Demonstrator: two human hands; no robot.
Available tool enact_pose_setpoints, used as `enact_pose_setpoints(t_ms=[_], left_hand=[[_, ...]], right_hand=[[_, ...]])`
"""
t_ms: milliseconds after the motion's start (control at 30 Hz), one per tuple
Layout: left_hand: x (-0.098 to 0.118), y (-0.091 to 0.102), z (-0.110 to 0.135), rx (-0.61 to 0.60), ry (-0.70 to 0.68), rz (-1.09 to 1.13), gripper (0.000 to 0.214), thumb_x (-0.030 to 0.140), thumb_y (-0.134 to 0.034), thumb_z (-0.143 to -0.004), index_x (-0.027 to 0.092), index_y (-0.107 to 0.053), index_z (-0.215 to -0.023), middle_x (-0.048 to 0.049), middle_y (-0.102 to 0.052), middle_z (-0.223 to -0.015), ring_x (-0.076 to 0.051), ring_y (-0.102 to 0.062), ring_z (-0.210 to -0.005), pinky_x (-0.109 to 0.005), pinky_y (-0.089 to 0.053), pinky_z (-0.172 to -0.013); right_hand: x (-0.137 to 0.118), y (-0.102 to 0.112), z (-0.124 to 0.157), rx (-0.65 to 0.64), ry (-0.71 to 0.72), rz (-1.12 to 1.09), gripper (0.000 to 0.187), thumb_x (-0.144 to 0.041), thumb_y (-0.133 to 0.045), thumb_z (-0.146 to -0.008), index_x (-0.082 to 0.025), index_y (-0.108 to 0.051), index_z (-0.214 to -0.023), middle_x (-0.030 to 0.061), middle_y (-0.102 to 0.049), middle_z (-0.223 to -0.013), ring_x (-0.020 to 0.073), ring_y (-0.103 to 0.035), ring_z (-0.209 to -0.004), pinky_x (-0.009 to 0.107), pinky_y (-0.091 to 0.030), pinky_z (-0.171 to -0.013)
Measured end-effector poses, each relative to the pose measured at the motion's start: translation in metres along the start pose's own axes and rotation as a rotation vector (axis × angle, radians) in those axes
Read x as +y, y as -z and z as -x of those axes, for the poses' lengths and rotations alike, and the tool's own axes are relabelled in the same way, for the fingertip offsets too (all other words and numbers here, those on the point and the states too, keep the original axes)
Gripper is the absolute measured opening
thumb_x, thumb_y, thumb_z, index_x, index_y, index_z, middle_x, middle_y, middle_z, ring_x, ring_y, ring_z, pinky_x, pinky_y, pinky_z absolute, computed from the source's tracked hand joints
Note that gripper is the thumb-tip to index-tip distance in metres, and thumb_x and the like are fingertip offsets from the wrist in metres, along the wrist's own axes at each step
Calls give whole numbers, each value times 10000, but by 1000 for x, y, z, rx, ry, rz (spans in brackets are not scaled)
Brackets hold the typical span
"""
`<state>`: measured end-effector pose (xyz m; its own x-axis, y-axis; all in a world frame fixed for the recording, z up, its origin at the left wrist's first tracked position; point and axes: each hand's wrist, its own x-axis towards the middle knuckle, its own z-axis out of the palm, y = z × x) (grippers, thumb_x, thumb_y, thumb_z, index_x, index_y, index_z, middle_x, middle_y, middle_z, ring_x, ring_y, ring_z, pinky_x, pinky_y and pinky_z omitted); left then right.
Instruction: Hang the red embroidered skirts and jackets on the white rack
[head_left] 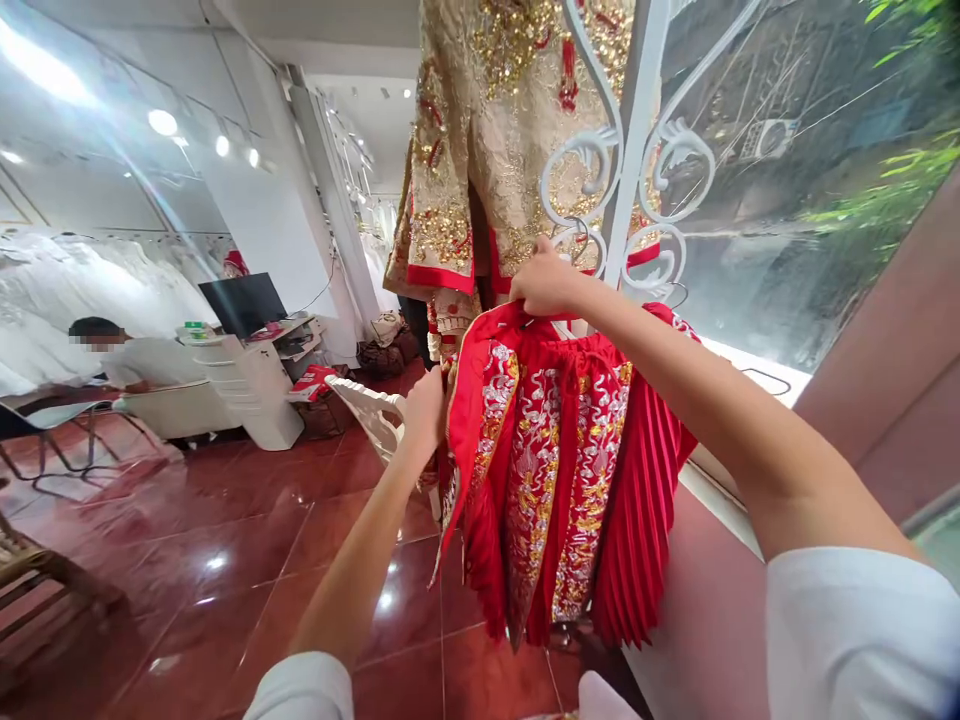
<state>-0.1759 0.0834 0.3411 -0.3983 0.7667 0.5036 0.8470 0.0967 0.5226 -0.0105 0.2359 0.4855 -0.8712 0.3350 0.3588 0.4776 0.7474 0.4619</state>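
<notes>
A red embroidered jacket with silver and gold patterns hangs in front of me, open along its edge. My left hand is closed round the jacket's left side; its fingertips are partly hidden. Up at the jacket's top, my right hand has its fingers curled in a pinch on the collar area, close to a metal hook. Under and beside the jacket hangs a red pleated skirt with embroidered panels. Above both hands is a beige-gold beaded garment with red trim.
A white scrolled metal rack stands by the window on the right. Behind my left hand is a white chair. A seated person is at a white desk with a monitor. White gowns line the far left.
</notes>
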Motion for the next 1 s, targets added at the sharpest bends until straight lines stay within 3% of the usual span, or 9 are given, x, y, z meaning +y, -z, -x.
enact_pose_setpoints(t_ms=[100,200,267,333,467,600,767,900,1000], left_hand=[[23,2,12,61,-108,-234,389,319,-440,-828,110,-502,-1149,-213,-619,-1096,-345,-562,-1063,-517,-352,-953],[45,6,-4,-14,-383,-50,436,277,-477,-791,134,-484,-1202,-162,-574,-1225,-285,-543,-1119,-416,-389,-975],[57,5,-24,-128,-448,82,381,292,-475,-785,140,-539,-1129,-132,-604,-1188,-271,-568,-1075,-380,-426,-936],[66,-1,-41,-171,-407,115,367,331,-485,-773,148,-563,-1081,-121,-628,-1147,-287,-582,-1049,-386,-443,-906],[81,-18,-47,-86,-261,-58,432,408,-541,-721,149,-564,-1066,-162,-664,-1026,-342,-620,-956,-414,-465,-819],[85,-25,-45,-88,-245,-147,298,369,-531,-695,143,-611,-870,-181,-673,-873,-335,-636,-827,-390,-464,-723],[72,-9,-65,-187,-445,-25,163,298,-498,-650,159,-575,-688,-68,-633,-718,-226,-577,-707,-316,-431,-692],[65,2,-84,-341,-487,106,106,267,-505,-543,168,-486,-575,2,-508,-581,-160,-474,-625,-275,-384,-629],[65,5,-94,-477,-401,270,85,239,-465,-481,179,-437,-535,11,-459,-551,-138,-426,-581,-271,-374,-581]], right_hand=[[-4,2,1,39,-20,-50,233,-259,-505,-786,-183,-724,-816,78,-675,-785,262,-539,-908,498,-148,-908],[-3,4,2,37,-19,-76,236,-247,-505,-762,-194,-724,-829,50,-667,-742,251,-546,-870,525,-103,-926],[-2,5,3,24,-16,-72,239,-235,-500,-751,-200,-725,-825,34,-660,-720,235,-550,-841,526,-89,-936],[-2,6,2,15,-19,-67,241,-221,-497,-741,-197,-725,-816,30,-654,-707,225,-550,-821,522,-87,-945],[-10,8,2,32,-37,-58,272,-180,-480,-732,-192,-726,-848,42,-658,-739,221,-548,-828,519,-100,-959],[-6,11,23,108,-30,-82,386,-191,-432,-787,-228,-668,-1089,52,-668,-899,243,-528,-968,501,-151,-980],[42,-15,100,404,-566,-129,431,-266,-312,-884,-145,-577,-1202,149,-641,-998,280,-509,-1010,434,-327,-885],[65,-49,153,284,-753,-370,305,-269,-350,-855,-170,-636,-897,77,-627,-765,215,-534,-756,329,-399,-705],[62,-50,170,241,-769,-513,244,-237,-405,-827,-185,-547,-635,21,-531,-605,165,-475,-634,294,-381,-649]])
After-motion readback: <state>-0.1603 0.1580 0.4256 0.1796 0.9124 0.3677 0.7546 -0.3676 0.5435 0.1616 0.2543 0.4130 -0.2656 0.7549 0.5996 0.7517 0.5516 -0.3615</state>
